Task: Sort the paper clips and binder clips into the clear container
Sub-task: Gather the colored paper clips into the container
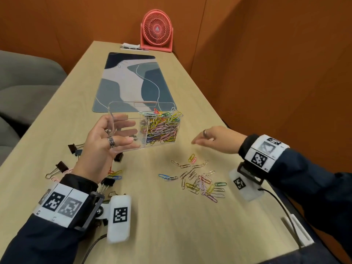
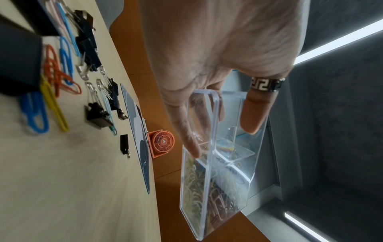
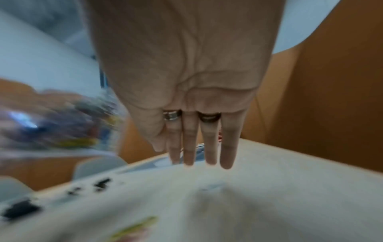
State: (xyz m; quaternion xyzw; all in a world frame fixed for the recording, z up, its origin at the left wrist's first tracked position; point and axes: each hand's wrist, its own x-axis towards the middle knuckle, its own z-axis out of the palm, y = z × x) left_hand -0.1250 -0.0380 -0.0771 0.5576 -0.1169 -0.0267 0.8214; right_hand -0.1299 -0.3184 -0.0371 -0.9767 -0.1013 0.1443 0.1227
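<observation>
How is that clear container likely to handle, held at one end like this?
The clear container looks rigid but probably slippery: smooth walls, pinched by the left hand. The paper clips fill the far compartment, so it likely pulls down away from the grip.

A light wooden table carries a scatter of coloured paper clips near its right side, black binder clips at its left, a blue patterned mat farther back, and 1 pink fan at the far end.

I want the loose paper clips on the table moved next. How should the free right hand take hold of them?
Right hand comes from above onto the paper clips. They lie flat and partly overlapping, so pinch one wire loop at the pile's edge, or gather several with fingertips.
</observation>
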